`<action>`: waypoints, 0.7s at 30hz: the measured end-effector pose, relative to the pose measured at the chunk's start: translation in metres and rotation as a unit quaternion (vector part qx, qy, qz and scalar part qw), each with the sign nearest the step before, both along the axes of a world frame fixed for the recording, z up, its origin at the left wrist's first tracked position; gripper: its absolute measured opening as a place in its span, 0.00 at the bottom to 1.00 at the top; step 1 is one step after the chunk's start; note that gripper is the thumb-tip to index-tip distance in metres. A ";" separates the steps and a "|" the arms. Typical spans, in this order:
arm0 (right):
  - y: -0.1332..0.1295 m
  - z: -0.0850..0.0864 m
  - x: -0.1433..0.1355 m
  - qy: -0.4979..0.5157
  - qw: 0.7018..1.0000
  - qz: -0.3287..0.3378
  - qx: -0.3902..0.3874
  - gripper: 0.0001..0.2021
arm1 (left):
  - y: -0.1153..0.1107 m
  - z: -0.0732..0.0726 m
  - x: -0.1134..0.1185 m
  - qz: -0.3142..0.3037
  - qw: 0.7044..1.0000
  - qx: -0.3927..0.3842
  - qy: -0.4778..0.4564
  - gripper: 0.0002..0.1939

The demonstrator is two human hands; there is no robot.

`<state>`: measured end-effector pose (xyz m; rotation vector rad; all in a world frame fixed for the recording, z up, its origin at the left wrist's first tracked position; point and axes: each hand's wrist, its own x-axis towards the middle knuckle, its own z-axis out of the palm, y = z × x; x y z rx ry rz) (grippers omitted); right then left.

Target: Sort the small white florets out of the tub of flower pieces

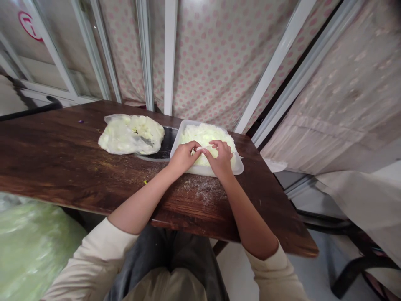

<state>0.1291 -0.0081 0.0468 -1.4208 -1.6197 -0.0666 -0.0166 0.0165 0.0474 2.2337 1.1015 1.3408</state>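
We see a brown wood table [56,167], smooth and a bit shiny, with dark lines in the wood. Close to its far right corner sits a plastic tub [238,168], cloudy white, a box with round corners and a smooth rim. It is full of pale flakes [200,133], thin, soft-looking and white with a bit of yellow-green, all in a loose heap.

Both our arms reach over the near edge of the table and come together above the tub. Our left hand [184,156] comes in from the left side, its fingers bent and its thumb near the first finger, so its grip is narrow. Our right hand [222,159] comes from the right, its thumb pointing at the left thumb and its other fingers curled and spread over the flakes. The tips of the two thumbs meet or nearly meet. A tiny pale bit seems to be there, but we cannot tell if either hand holds it.

Left of the tub, toward the far edge, a thin clear bag [125,133], wrinkly and lumpy, has more pale bits inside. It lies partly on a flat black thing [169,140]. White powder [205,190] is scattered between the tub and the near edge.
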 end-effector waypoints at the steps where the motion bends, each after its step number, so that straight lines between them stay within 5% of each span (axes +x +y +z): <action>1: 0.000 0.000 0.000 -0.006 1.000 0.012 0.000 0.13 | 0.000 0.000 0.000 -0.002 1.000 0.001 -0.003 0.07; 21: 0.002 -0.001 0.002 -0.074 0.996 0.048 -0.006 0.12 | -0.001 -0.002 0.002 0.013 0.999 0.010 -0.029 0.06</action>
